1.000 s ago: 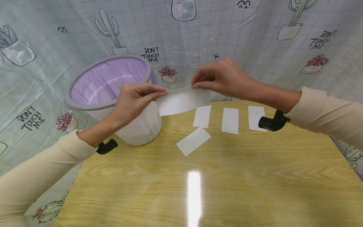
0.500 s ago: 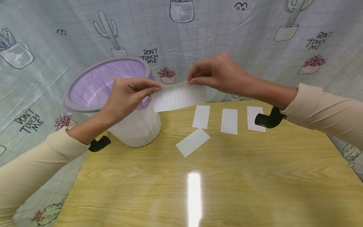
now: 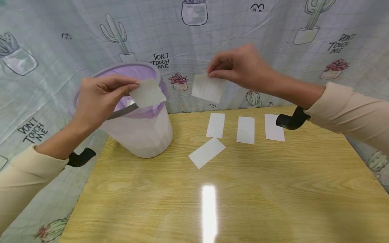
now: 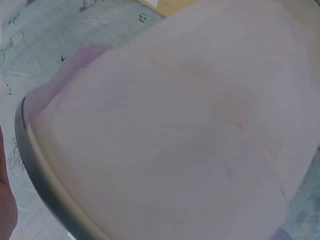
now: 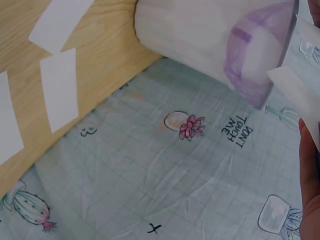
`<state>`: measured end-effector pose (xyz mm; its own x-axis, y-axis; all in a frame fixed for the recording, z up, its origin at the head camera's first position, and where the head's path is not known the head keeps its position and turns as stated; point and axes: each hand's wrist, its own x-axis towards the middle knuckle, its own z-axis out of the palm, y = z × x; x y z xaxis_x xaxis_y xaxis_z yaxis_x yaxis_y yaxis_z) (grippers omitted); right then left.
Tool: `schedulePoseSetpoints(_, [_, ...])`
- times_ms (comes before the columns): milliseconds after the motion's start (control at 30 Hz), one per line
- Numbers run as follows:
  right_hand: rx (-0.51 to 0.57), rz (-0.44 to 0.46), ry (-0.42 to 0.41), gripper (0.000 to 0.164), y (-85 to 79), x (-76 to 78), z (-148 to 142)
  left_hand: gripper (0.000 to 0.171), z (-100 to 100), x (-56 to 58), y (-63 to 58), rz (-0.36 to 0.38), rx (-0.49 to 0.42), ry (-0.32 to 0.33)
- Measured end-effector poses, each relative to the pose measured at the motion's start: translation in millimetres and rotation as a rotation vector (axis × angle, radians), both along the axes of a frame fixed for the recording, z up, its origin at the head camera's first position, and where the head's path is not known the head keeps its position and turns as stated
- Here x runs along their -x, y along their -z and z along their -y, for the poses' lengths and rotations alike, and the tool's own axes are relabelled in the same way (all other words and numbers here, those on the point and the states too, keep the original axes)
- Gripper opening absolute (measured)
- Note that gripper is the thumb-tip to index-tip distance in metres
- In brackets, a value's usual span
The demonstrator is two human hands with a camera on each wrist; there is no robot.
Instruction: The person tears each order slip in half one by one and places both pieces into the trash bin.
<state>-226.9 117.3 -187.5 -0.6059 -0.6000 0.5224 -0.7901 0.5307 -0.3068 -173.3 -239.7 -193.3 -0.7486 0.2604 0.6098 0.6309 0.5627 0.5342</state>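
Observation:
My left hand (image 3: pixel 98 96) pinches a torn piece of white paper (image 3: pixel 148 93) by its corner, in front of the trash bin's rim. Between the thumb and fingers of my right hand (image 3: pixel 240 65) hangs a second torn piece (image 3: pixel 209 88), in front of the curtain and right of the bin. A gap separates the two pieces. The white trash bin (image 3: pixel 146 135) has a grey rim and a purple liner (image 3: pixel 133 71). In the right wrist view, a paper piece (image 5: pixel 295 90) and part of the right hand (image 5: pixel 310 165) show at the right edge.
Several white paper slips lie on the wooden table (image 3: pixel 212 202): a slanted slip (image 3: pixel 207 153) at the front, and behind it a left slip (image 3: pixel 216 125), a middle slip (image 3: pixel 245 130) and a right slip (image 3: pixel 273 126). A printed curtain (image 3: pixel 188 40) hangs behind the table.
The single strip both hands held is now torn in two. My left hand has moved left with one piece, toward the bin; my right hand has moved slightly up and right with the other.

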Motion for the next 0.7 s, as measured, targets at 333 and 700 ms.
schedulePoseSetpoints(333, [-0.009, -0.056, -0.002, 0.012, -11.7, -0.3, 8, 0.014, 14, 1.2, -14.0, 0.03, -0.039, -0.059])
schedulePoseSetpoints(700, [-0.047, -0.055, -0.044, 0.015, -30.1, -1.5, 25, 0.012, 27, 6.4, -25.7, 0.053, -0.044, -0.07])
